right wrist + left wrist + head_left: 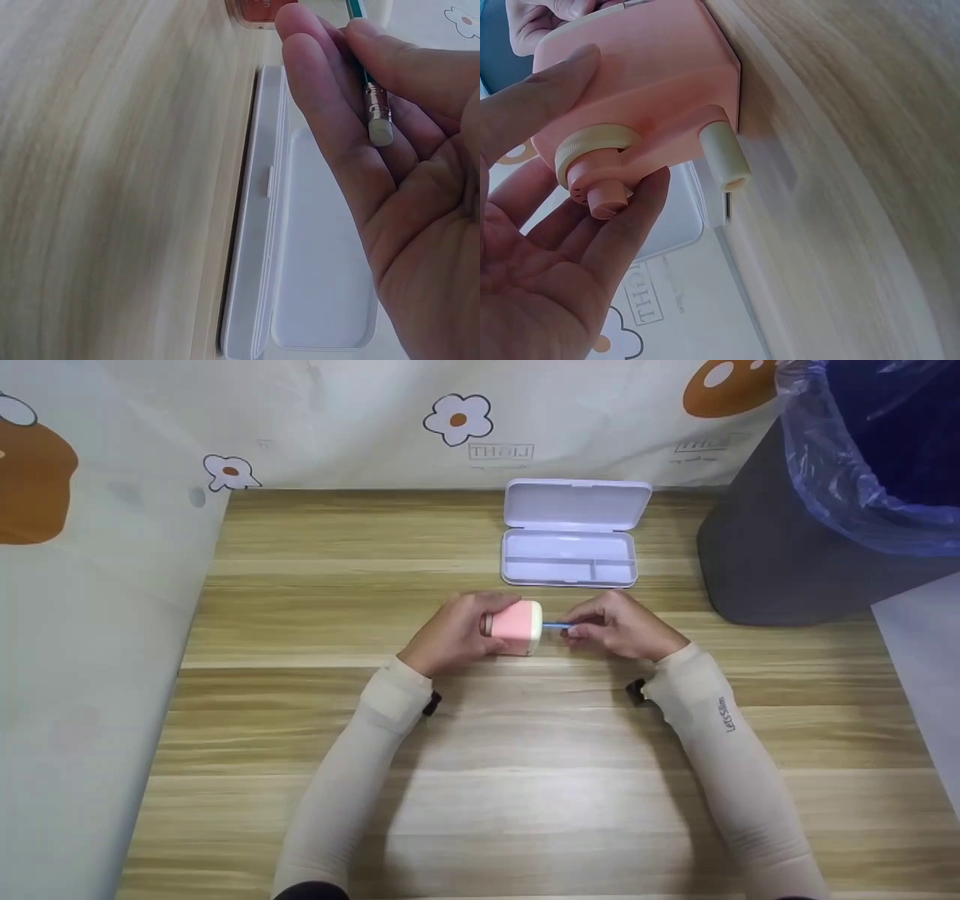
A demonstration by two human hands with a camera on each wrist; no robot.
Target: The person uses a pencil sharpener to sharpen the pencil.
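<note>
In the head view, my left hand [456, 636] grips a pink hand-crank pencil sharpener [514, 628] from its left side, with the cream front turned to the right. The left wrist view shows the sharpener's cream crank handle [724, 157] and ridged ring [596, 139] at its back; the thumb lies on the pink body. From the right, my right hand [619, 626] pinches a blue-green pencil [555, 625] between thumb and fingers. The pencil's far end meets the sharpener's front and its tip is hidden. At the other end, a white eraser [380, 132] shows in the right wrist view.
Behind the hands, a pale lilac pencil case [551, 545] lies with its lid [577, 505] raised and its compartments bare. A grey bin [765, 555] with a plastic liner stands at the right. Patterned sheeting [360, 427] borders the wooden table [525, 810] at the back and left.
</note>
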